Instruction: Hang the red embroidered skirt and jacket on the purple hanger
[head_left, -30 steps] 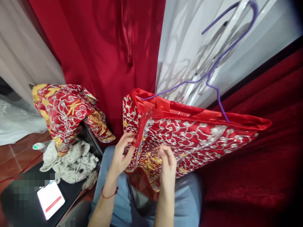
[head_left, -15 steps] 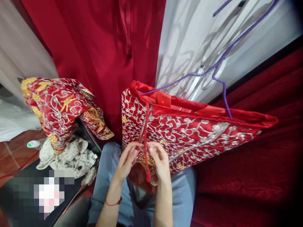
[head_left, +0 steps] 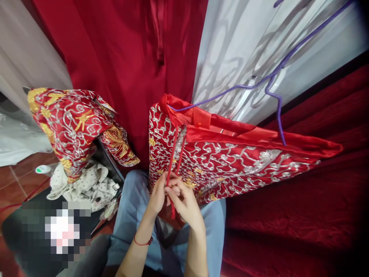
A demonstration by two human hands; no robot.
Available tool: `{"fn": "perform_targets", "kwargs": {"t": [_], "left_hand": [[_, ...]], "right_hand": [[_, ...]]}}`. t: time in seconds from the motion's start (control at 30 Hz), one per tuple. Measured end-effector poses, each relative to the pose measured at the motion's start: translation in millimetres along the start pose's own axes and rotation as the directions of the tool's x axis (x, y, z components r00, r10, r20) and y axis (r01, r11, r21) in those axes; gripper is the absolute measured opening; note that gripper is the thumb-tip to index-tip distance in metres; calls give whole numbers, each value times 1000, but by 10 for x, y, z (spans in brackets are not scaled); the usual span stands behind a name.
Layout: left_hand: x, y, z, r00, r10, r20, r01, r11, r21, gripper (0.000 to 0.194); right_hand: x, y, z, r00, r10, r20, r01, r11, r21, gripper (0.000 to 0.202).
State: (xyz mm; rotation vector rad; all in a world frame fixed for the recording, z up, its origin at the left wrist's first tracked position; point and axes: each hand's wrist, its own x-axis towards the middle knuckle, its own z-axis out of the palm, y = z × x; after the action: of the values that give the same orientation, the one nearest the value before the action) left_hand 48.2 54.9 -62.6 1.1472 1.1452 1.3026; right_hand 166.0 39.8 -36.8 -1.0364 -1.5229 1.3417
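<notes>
A red garment [head_left: 230, 161] with silver and gold embroidery hangs folded over a purple hanger [head_left: 273, 82] and lies across my lap. Two thin red cords [head_left: 174, 150] run down from its waistband. My left hand [head_left: 158, 194] and my right hand [head_left: 183, 202] meet just below the garment's lower edge, both pinching the red cords, whose tasselled end dangles between them. A red string bracelet sits on my left wrist. My knees in blue jeans [head_left: 131, 215] are under the hands.
A second embroidered red garment [head_left: 72, 127] is draped at the left over a dark case holding a white dotted cloth [head_left: 83, 188]. Red curtain [head_left: 123, 54] and white fabric [head_left: 245, 50] hang behind. Dark red velvet [head_left: 302, 215] fills the right. Tiled floor lies at the far left.
My hands came together from apart on the garment's edge, then slid down and left along the red cords. The cords now hang taut from the waistband into my fingers.
</notes>
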Motion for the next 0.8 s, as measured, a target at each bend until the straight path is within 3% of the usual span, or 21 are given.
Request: {"fn": "perform_targets", "kwargs": {"t": [0.07, 0.13, 0.23, 0.43, 0.57, 0.63, 0.7, 0.8], "left_hand": [[5, 0, 11, 998, -14, -56, 12, 1000, -24, 49], [0, 22, 2, 993, 43, -114, -45, 999, -15, 40], [-16, 62, -24, 969, 179, -170, -163, 981, 102, 23], [-40, 35, -10, 917, 350, -190, -264, 892, 368, 13], [-38, 14, 2, 904, 366, -221, -282, 899, 334, 23], [-34, 18, -18, 907, 352, -231, -274, 910, 311, 19], [-36, 29, -52, 917, 343, -204, -265, 906, 330, 14], [-50, 58, -96, 938, 326, -118, -270, 901, 339, 25]], "right_hand": [[7, 16, -6, 1000, 21, -10, -21, 999, -32, 18], [18, 26, -37, 999, 27, -26, -29, 996, -88, 25], [34, 38, -93, 1000, 12, 11, -9, 975, -221, 33], [44, 104, -97, 998, -59, -16, 44, 878, -477, 22], [2, 80, -74, 997, -4, 83, 48, 839, -542, 26], [-7, 53, -58, 995, 15, 103, 44, 835, -549, 25], [10, 45, -41, 998, -7, 62, 39, 845, -534, 24], [65, 86, -33, 987, -95, -128, 27, 892, -451, 25]]}}
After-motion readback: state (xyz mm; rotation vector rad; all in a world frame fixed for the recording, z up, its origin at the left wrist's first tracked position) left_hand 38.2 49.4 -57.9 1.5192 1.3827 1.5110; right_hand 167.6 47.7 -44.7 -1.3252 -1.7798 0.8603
